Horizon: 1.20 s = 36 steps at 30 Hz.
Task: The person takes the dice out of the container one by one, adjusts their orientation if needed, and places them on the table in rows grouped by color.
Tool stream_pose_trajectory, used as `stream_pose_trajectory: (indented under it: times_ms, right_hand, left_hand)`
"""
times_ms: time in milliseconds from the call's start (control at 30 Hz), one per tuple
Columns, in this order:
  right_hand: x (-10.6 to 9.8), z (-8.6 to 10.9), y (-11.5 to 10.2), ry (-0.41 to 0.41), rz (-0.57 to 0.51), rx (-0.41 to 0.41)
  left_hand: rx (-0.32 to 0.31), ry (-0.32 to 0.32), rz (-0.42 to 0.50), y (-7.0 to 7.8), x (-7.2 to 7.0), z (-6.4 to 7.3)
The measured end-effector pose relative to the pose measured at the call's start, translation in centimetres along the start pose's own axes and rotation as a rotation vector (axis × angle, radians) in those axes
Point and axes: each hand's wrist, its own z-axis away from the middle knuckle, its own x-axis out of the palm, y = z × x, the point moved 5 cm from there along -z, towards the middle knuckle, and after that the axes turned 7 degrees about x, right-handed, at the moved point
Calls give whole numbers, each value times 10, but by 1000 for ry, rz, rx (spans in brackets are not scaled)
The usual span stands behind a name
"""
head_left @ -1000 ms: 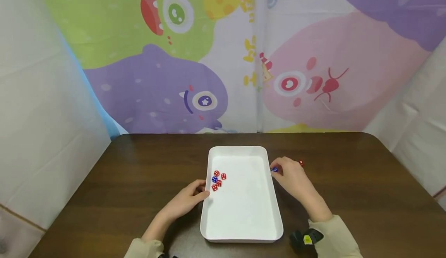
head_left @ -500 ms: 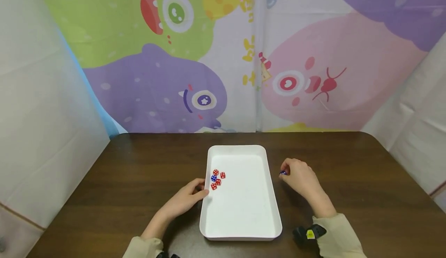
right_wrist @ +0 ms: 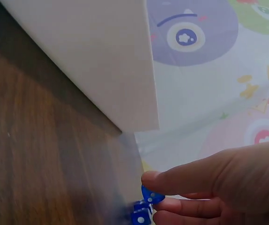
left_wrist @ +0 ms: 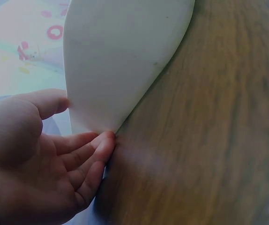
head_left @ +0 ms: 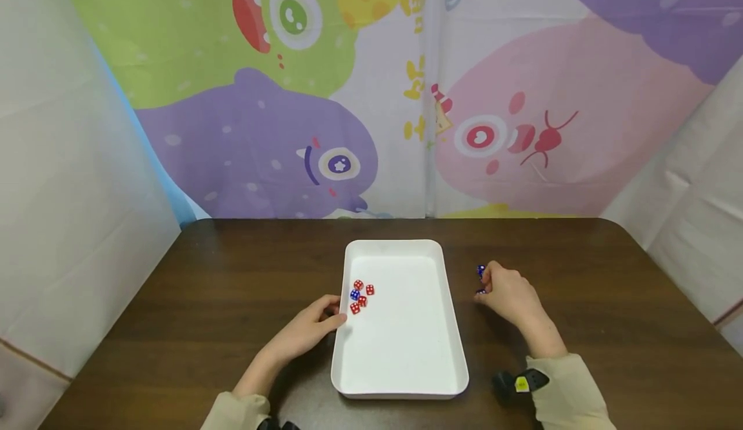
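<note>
My left hand (head_left: 310, 327) holds the left side of a white tray (head_left: 406, 352). In the left wrist view its thumb touches the rim, and its curved fingertips press low on the outer wall. Red dice (head_left: 355, 308) and one blue die (head_left: 355, 294) lie grouped along the tray's left side. Right of the tray, my right hand (head_left: 513, 294) pinches a blue die (right_wrist: 152, 195) between thumb and fingers. More blue dice (right_wrist: 141, 216) sit right by the fingertips, one of these blue dice (head_left: 480, 269) showing beyond the hand in the head view.
The tray stands on a dark wooden table (head_left: 249, 256). A cartoon-printed curtain (head_left: 261, 146) hangs behind the table's far edge, with white cloth (head_left: 87, 178) at the left. A black device (head_left: 519, 383) is on the right wrist.
My right hand has moved right, away from the tray's wall, with a blue die in its fingers. Another blue die now shows by the fingertips; the red die behind the hand is out of sight.
</note>
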Motion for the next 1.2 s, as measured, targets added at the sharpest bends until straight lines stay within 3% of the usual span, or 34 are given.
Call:
stream_pose_trajectory:
  times_ms: [267, 600, 1200]
  right_hand:
    - [-1, -1, 9, -19, 9, 37]
    - [-2, -2, 17, -77, 42, 27]
    - [3, -6, 26, -75, 34, 47]
  left_hand:
    - [1, -2, 8, -1, -1, 1]
    - [4, 0, 8, -2, -1, 0]
    - [2, -11, 10, -1, 0, -1]
